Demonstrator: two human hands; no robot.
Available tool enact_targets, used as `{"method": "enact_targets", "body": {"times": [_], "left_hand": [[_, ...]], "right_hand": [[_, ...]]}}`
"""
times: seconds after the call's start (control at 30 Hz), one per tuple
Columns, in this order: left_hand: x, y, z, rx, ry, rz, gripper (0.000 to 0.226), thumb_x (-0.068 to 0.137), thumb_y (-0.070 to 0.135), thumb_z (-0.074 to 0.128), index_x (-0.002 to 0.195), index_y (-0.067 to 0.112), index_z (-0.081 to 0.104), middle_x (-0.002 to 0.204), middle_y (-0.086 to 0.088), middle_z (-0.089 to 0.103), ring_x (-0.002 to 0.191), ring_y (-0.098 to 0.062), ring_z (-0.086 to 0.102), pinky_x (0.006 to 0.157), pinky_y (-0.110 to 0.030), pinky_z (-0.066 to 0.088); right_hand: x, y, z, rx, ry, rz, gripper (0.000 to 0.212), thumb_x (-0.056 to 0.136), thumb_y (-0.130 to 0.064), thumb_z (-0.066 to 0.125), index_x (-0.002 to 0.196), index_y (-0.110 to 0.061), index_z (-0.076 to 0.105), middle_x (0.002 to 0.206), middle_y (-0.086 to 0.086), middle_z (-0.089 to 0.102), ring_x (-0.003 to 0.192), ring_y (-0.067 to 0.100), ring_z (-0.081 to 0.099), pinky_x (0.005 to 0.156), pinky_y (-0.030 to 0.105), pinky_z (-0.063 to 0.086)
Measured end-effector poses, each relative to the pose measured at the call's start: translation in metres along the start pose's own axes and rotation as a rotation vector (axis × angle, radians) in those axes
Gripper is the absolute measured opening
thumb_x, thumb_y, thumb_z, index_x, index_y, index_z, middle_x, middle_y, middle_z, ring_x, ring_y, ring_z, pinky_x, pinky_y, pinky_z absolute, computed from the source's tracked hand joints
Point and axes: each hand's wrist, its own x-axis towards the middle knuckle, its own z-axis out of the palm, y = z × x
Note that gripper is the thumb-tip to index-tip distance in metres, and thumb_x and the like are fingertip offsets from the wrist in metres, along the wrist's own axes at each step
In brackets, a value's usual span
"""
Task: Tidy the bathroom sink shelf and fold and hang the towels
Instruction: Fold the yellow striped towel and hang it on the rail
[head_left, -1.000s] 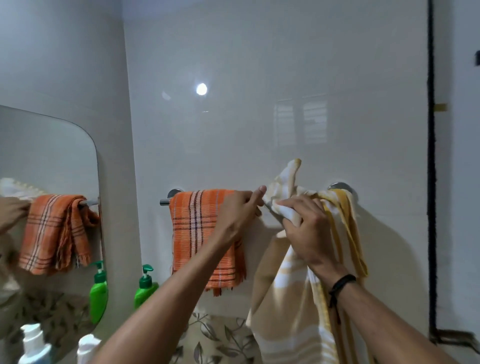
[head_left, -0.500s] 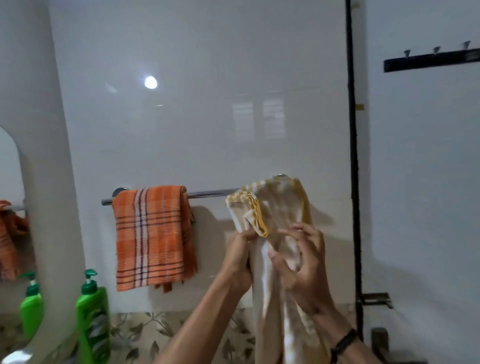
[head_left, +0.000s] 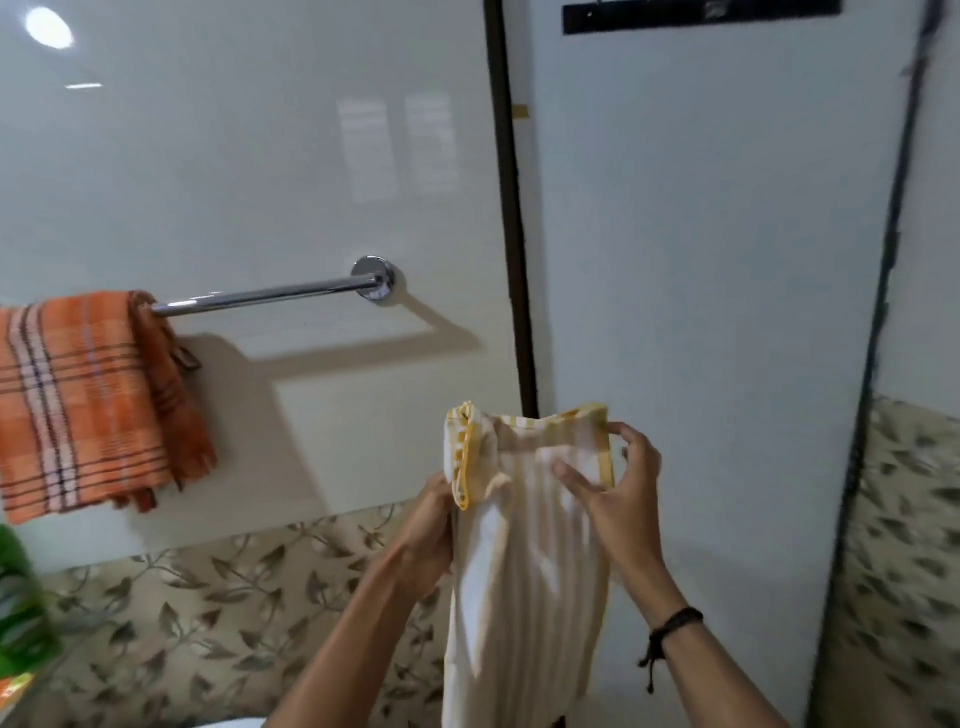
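Note:
A cream towel with yellow stripes and a yellow edge (head_left: 524, 561) hangs in front of me, off the rail. My left hand (head_left: 428, 525) grips its upper left corner. My right hand (head_left: 618, 488) pinches its upper right edge, with fingers spread over the cloth. An orange checked towel (head_left: 88, 400) is draped over the left part of the chrome towel rail (head_left: 270, 296). The right part of the rail is bare up to its round wall mount (head_left: 373, 276).
A green bottle (head_left: 18, 603) stands at the lower left edge. A dark vertical frame (head_left: 511, 218) borders a white door or panel to the right. A black hook bar (head_left: 696, 15) sits at the top. Leaf-patterned tiles (head_left: 218, 613) run below.
The yellow striped towel has come off the rail and now hangs between both hands, lower and to the right. My view has swung right, leaving the orange towel at the left edge.

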Motion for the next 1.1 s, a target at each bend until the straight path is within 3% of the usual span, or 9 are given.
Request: {"method": "enact_targets", "body": {"times": [0.07,0.13,0.23,0.43,0.6,0.7,0.87,0.97,1.1], "left_hand": [[-0.002,-0.009,0.012,-0.006,-0.015,-0.028,0.024,0.082,0.017,0.06,0.089,0.011,0.082,0.093,-0.012,0.077,0.078,-0.021,0.074,0.071,-0.032,0.062],[-0.002,-0.019,0.02,0.01,-0.01,-0.043,0.025,0.082,0.023,0.061,0.091,0.014,0.082,0.097,-0.012,0.078,0.083,-0.021,0.075,0.075,-0.034,0.062],[-0.002,-0.043,0.04,0.114,0.093,-0.101,0.03,0.093,0.035,0.055,0.098,0.017,0.079,0.099,-0.009,0.078,0.085,-0.02,0.073,0.084,-0.039,0.054],[-0.013,-0.077,0.081,0.174,0.627,0.007,0.028,0.104,0.035,0.051,0.113,0.011,0.062,0.103,-0.008,0.069,0.078,-0.005,0.065,0.063,-0.021,0.05],[-0.026,-0.085,0.131,0.252,0.215,0.001,0.045,0.096,0.058,0.053,0.115,0.021,0.069,0.11,0.0,0.075,0.105,-0.017,0.072,0.085,-0.03,0.058],[-0.025,-0.082,0.133,0.098,0.088,-0.102,0.034,0.097,0.046,0.061,0.116,0.02,0.07,0.109,-0.003,0.077,0.101,-0.014,0.073,0.088,-0.033,0.056],[-0.022,-0.089,0.131,-0.02,0.124,-0.124,0.021,0.094,0.011,0.064,0.113,0.014,0.071,0.106,-0.009,0.078,0.1,-0.023,0.074,0.089,-0.041,0.056],[-0.018,-0.095,0.129,-0.1,0.184,-0.153,0.022,0.099,0.015,0.056,0.112,0.008,0.073,0.11,-0.017,0.076,0.11,-0.033,0.071,0.101,-0.047,0.053],[-0.017,-0.096,0.133,-0.382,0.133,-0.241,0.043,0.107,0.031,0.045,0.118,-0.003,0.069,0.116,-0.025,0.073,0.112,-0.035,0.071,0.104,-0.048,0.052]], "right_hand": [[0.002,0.005,-0.024,0.123,-0.068,0.046,0.048,0.084,-0.013,0.08,0.114,-0.036,0.051,0.101,0.003,0.072,0.091,0.027,0.065,0.074,0.025,0.053],[0.002,0.007,-0.039,0.186,-0.055,0.059,0.043,0.086,-0.005,0.075,0.112,-0.033,0.055,0.084,0.019,0.071,0.073,0.031,0.062,0.07,0.035,0.051],[-0.006,0.011,-0.063,0.33,-0.059,0.113,0.043,0.086,0.001,0.073,0.119,-0.024,0.062,0.092,0.006,0.078,0.083,0.016,0.071,0.077,0.021,0.056],[-0.026,0.031,-0.073,0.276,-0.046,0.176,0.047,0.084,0.007,0.073,0.121,-0.021,0.069,0.11,0.002,0.077,0.098,0.011,0.073,0.082,0.019,0.056],[-0.051,0.036,-0.059,0.189,-0.098,0.208,0.046,0.088,0.002,0.071,0.128,-0.021,0.067,0.111,-0.012,0.073,0.097,-0.005,0.07,0.081,0.015,0.057],[-0.057,0.041,-0.056,0.109,-0.136,0.199,0.056,0.088,0.004,0.069,0.134,-0.027,0.063,0.111,-0.014,0.073,0.101,-0.001,0.07,0.087,0.024,0.06],[-0.063,0.043,-0.054,0.217,-0.243,0.296,0.051,0.094,0.003,0.059,0.137,-0.025,0.061,0.121,-0.008,0.073,0.11,0.002,0.069,0.093,0.028,0.058],[-0.062,0.043,-0.055,0.24,-0.242,0.343,0.043,0.095,0.002,0.06,0.128,-0.024,0.068,0.115,-0.007,0.076,0.108,0.006,0.071,0.096,0.034,0.057],[-0.056,0.044,-0.061,0.178,-0.186,0.298,0.04,0.085,0.0,0.075,0.115,-0.025,0.072,0.101,0.0,0.078,0.098,0.011,0.074,0.082,0.023,0.058]]}}
